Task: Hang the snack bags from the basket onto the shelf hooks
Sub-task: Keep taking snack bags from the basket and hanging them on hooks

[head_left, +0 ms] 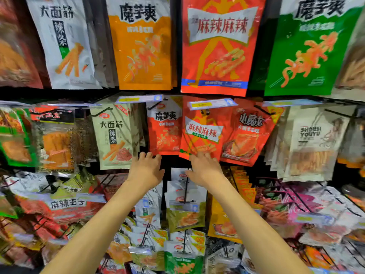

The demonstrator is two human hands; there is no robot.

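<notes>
Left hand (145,170): raised to the middle row, fingers loosely bent and spread, tips at the bottom edge of an orange-red bag (165,131); it holds nothing.
Right hand (204,168): raised beside it, fingers spread flat on the lower edge of a red bag (201,133); whether it grips is unclear.
Red bag: hangs tilted in the middle row under a price tag (212,103), just beside the orange-red bag.
Top row: big bags (215,46) hang side by side.
Lower rows: small bags (185,202) crowd the hooks.

Plastic label strips (212,103), perhaps price tags
</notes>
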